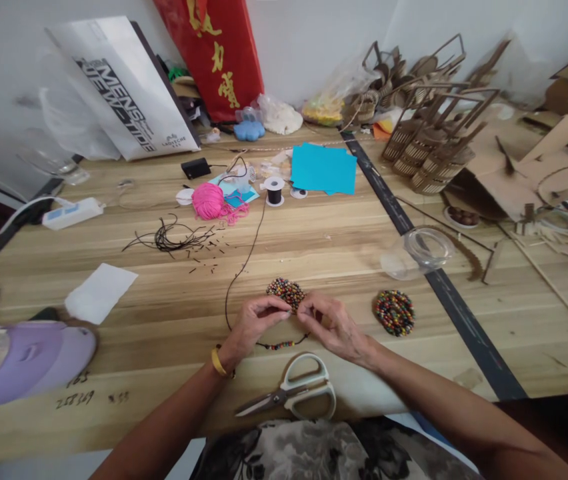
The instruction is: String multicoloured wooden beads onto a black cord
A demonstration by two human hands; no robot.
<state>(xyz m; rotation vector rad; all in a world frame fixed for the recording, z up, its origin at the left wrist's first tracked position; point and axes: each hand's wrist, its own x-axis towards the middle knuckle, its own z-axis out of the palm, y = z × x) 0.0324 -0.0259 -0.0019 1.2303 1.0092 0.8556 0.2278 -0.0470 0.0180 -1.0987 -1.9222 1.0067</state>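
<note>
My left hand [260, 321] has its thumb and fingers pinched together, with a tiny thing at the tips too small to name. Close beside it, my right hand [331, 327] is closed in a pinch on the thin black cord [249, 257]. A short row of coloured beads [281, 345] hangs on this cord below my hands. From the spool [275, 193] the cord curves down past my left wrist. Just beyond my fingertips lies a pile of strung multicoloured beads [284, 291], partly hidden by them. White-handled scissors [309, 387] lie near the table's front edge.
A second bead coil [395, 313] lies to the right, near a clear tape-like roll [429, 247]. Cut black cords [169, 237], pink yarn [208, 201] and blue sheets [323, 168] are farther back. A purple device [39, 360] stands at left; wooden baskets [427, 157] at back right.
</note>
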